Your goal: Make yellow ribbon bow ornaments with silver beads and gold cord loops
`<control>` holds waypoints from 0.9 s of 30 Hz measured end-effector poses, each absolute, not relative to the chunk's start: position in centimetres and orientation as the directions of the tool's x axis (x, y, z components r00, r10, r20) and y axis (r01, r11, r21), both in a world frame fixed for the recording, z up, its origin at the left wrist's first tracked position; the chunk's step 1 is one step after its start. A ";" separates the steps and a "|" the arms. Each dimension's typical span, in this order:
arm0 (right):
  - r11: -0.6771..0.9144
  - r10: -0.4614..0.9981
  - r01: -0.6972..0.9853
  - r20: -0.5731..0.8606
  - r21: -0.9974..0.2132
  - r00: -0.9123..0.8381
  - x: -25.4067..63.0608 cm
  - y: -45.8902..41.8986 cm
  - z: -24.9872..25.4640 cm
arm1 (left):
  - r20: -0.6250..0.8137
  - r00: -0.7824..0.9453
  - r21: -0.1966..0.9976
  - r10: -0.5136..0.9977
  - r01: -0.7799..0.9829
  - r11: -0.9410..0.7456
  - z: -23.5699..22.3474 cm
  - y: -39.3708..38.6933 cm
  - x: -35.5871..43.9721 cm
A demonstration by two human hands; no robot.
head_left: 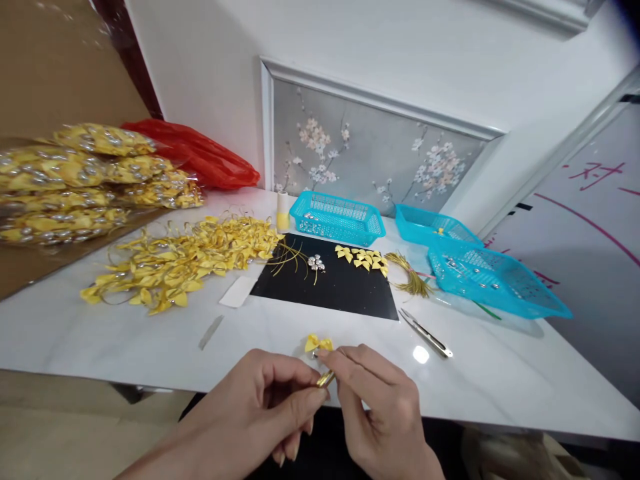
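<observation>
My left hand pinches a small gold-coloured piece between thumb and forefinger, at the table's front edge. Whether it is wire or a metal clip I cannot tell. Closed beside it, my right hand has its fingertips on the base of a yellow flower ornament with a shiny silver bead below its petals. The fingers partly hide where ornament and gold piece meet. Behind the hands, a black mat carries a cluster of silver beads, several yellow petal pieces and loose gold wires.
A heap of yellow ornaments covers the left, with bagged ones and a red bag behind. Blue baskets stand at the back and right. Thread snips, a wire bundle and a tape roll lie about.
</observation>
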State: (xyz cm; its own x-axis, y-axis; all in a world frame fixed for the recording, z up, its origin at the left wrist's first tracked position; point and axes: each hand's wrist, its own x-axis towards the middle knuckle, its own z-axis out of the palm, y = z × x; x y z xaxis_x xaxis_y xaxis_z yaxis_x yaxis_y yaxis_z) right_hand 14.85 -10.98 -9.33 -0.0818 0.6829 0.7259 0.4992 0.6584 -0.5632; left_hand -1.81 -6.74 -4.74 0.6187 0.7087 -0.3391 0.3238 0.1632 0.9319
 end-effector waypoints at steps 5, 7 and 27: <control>0.664 0.671 0.482 0.740 -0.572 -0.046 14.6 -11.1 -9.4 | -0.337 0.576 0.900 0.745 0.430 0.074 -4.4 -6.7 -1.8; 0.662 0.675 0.482 0.736 -0.574 -0.052 14.6 -11.1 -9.4 | -0.350 0.579 0.898 0.737 0.432 0.087 -4.4 -6.6 -1.7; 0.685 0.659 0.467 0.749 -0.559 -0.069 14.5 -11.2 -9.8 | -0.420 0.575 0.904 0.702 0.329 0.272 -4.8 -6.5 -1.6</control>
State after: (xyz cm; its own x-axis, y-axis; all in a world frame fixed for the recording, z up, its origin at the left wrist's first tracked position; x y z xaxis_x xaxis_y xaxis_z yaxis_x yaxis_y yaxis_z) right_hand 14.49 -11.17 -9.84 -0.0689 0.6586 0.7494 0.4672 0.6850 -0.5590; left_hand -1.64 -6.51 -4.84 0.5747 0.7022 -0.4203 0.3293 0.2717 0.9043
